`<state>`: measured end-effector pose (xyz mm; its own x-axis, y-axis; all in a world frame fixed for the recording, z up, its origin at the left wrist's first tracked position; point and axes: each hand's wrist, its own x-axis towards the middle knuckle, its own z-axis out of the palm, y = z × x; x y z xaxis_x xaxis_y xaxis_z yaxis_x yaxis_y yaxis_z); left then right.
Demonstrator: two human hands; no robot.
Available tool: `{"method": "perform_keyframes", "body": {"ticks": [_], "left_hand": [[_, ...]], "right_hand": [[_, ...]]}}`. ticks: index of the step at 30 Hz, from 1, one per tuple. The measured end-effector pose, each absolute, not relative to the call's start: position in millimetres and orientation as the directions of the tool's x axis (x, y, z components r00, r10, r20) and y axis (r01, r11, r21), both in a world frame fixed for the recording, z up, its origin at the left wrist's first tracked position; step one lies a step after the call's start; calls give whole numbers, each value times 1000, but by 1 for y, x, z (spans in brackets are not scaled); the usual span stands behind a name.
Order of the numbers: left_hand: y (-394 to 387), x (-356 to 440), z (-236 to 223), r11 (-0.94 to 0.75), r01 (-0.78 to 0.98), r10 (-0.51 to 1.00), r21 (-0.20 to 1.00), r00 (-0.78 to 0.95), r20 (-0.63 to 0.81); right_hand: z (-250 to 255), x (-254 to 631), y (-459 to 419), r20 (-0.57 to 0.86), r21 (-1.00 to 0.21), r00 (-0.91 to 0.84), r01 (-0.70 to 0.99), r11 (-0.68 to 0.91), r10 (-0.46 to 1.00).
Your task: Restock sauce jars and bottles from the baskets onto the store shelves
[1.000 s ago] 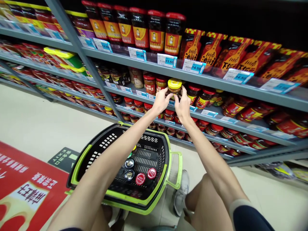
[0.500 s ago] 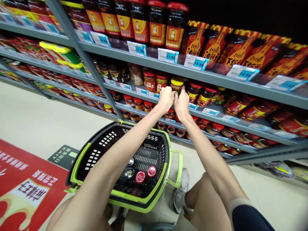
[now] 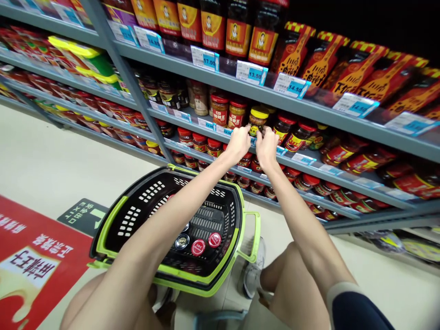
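A small glass jar with a yellow lid point(image 3: 259, 112) stands at the front of the middle shelf, a black and yellow label showing on it. My left hand point(image 3: 239, 143), its fingers curled, is at the jar's lower left side. On the opposite side my right hand point(image 3: 267, 145) has bent fingers at the jar's lower right. Both hands seem to pinch the jar between them, though part of each contact is hidden. Left of it stand red-lidded jars point(image 3: 237, 114); right of it are darker jars with red lids point(image 3: 284, 128).
A black shopping basket with a lime green rim point(image 3: 237, 245) sits below my arms, with several jars inside, including a red-lidded one point(image 3: 198, 247). Price tags line the shelf edge point(image 3: 220, 73) above my hands. A red floor mat point(image 3: 41, 266) lies at left.
My hands are slightly farther apart and lower against the jar, and more of its label shows. The view has shifted a little; the basket stays beneath my arms.
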<state>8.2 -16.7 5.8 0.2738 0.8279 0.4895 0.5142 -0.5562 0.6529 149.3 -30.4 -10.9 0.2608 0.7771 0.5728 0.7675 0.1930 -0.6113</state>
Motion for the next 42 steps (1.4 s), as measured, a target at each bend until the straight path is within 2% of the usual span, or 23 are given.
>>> {"method": "perform_keyframes", "body": {"ticks": [6, 9, 11, 13, 16, 19, 25, 30, 38, 42], "left_hand": [[-41, -4, -1, -652, 387, 758, 652, 295, 582], [-84, -40, -25, -601, 306, 798, 738, 267, 540], [-116, -75, -52, -503, 293, 860, 813, 261, 438], [-145, -111, -85, -377, 380, 916, 845, 286, 280], [-173, -153, -127, -214, 630, 941, 747, 337, -14], [-186, -173, -151, -173, 724, 924, 667, 354, -145], [-192, -189, -164, -152, 784, 920, 601, 335, -203], [-192, -198, -172, -131, 806, 919, 577, 317, -234], [-189, -197, -173, -153, 805, 912, 573, 338, -232], [-189, -195, -175, -153, 804, 909, 575, 343, -237]], "right_hand": [[-13, 148, -34, 552, -612, 256, 771, 178, 793], [-22, 143, -54, 606, -576, 229, 786, 222, 762], [-30, 140, -68, 646, -547, 187, 790, 278, 740], [-36, 139, -77, 654, -524, 144, 795, 307, 743], [-40, 139, -78, 640, -508, 130, 811, 290, 757], [-39, 137, -77, 638, -517, 164, 816, 260, 752], [-35, 130, -85, 650, -441, 137, 869, 224, 748], [-12, 132, -68, 693, -410, 155, 888, 208, 704], [17, 126, -29, 556, -588, 411, 808, -8, 723], [18, 124, -24, 543, -598, 418, 801, -13, 728]]}}
